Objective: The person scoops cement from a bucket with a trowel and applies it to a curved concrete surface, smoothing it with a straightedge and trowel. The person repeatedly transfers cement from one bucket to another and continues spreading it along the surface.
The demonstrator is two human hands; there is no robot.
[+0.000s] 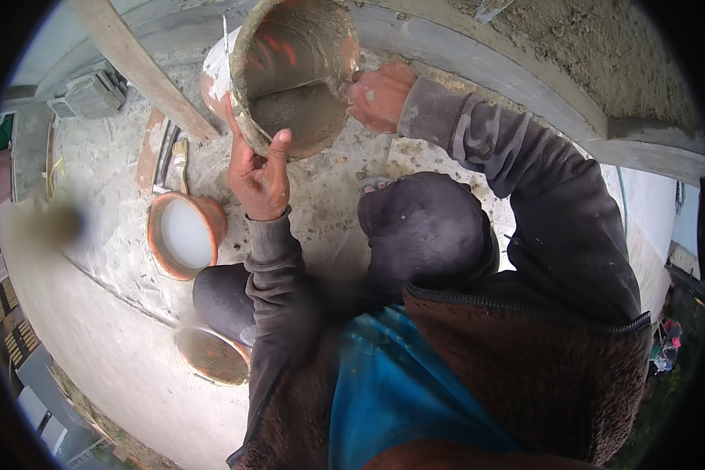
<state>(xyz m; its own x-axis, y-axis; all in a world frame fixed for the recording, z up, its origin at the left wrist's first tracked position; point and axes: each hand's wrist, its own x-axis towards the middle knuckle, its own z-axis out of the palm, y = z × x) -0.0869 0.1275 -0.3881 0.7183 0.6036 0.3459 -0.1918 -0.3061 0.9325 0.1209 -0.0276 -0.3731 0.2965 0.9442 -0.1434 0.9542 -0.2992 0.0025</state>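
Observation:
A mortar-caked orange bucket (247,47) is tipped on its side at the top middle, its mouth facing me. Wet grey mortar (301,117) lies inside along its lower wall. My left hand (260,176) grips the bucket's lower left rim, thumb at the mouth and fingers along the outside. At the right rim, my right hand (382,98) is closed, its knuckles by the mortar-crusted edge. Whatever its fingers hold is hidden. An orange pot (218,215) with cloudy whitish liquid stands left of my left wrist.
Beside that pot lie a paintbrush (181,160) and a dark metal bar (166,153). A second round container (211,356) sits by my left knee. A wooden post (145,66) slants down at upper left, near stacked grey blocks (94,94). A concrete curb (525,74) runs along the right.

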